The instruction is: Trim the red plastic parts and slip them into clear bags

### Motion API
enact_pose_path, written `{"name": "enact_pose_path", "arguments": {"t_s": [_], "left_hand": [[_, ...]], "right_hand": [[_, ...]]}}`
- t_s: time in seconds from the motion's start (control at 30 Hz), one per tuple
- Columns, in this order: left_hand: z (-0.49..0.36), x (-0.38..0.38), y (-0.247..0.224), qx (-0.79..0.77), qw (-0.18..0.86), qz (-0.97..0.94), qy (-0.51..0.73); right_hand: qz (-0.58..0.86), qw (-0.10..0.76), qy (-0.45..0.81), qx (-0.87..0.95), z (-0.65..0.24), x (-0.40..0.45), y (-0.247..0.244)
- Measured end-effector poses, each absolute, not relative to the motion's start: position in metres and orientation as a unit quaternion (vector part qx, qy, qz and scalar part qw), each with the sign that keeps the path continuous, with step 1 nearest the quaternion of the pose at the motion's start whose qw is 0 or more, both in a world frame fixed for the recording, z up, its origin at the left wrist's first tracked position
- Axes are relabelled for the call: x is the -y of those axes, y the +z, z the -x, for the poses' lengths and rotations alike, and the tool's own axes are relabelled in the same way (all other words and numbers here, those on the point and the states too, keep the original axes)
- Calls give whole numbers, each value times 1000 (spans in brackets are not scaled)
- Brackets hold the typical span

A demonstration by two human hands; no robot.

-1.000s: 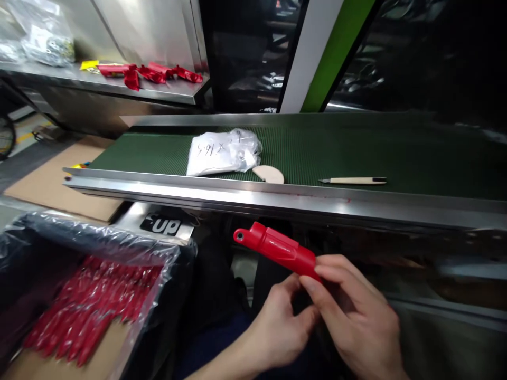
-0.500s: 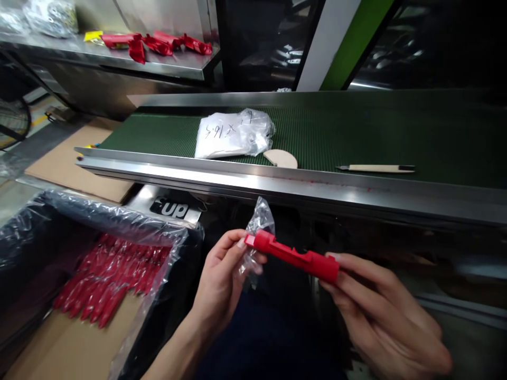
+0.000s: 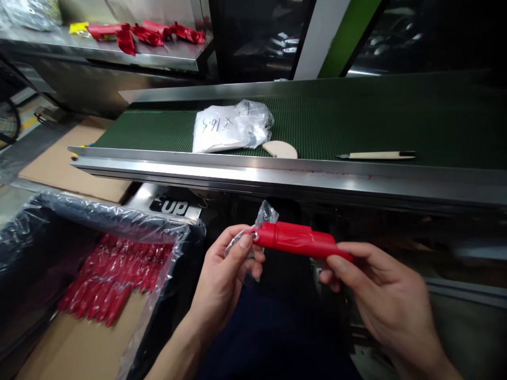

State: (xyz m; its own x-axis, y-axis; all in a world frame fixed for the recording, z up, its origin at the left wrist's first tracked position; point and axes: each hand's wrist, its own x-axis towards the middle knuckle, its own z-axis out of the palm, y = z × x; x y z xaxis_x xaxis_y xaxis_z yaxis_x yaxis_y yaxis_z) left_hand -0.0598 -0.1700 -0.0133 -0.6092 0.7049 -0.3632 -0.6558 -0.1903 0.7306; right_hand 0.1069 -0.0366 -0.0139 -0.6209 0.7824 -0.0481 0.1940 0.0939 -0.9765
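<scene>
A red plastic part (image 3: 303, 240) is held up between both hands, its smooth outer side showing and a small metal-ringed hole at its left end. My left hand (image 3: 229, 264) pinches that left end and also holds a crumpled clear plastic bag (image 3: 266, 212), which sticks up behind the part. The fingers of my right hand (image 3: 376, 287) are closed on the part's right end.
Ahead runs a green conveyor (image 3: 158, 126) with a metal rim, bearing a bag pack (image 3: 222, 128), a beige disc piece (image 3: 282, 149) and a knife (image 3: 380, 155). At left, a lined box (image 3: 158, 316) holds wrapped red parts (image 3: 106, 279). More red pieces (image 3: 148, 36) lie on a metal shelf.
The red part has been turned over, from its notched side to its smooth side, and is closer to level. My right hand has changed its grip, with the thumb now in front.
</scene>
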Motion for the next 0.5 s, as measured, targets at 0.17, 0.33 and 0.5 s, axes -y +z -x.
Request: {"name": "enact_pose_path", "arguments": {"t_s": [0.17,0.33,0.5], "left_hand": [[59,173,-14,-476,452,-31,754],[60,172,-16,-483,440,-24,757],[59,173,-20,-503,444,-25,741]], "right_hand": [[352,256,669,602,-100,30,-8],[328,240,686,604,-99,29,-10],[302,197,675,644,-99,29,-8]]}}
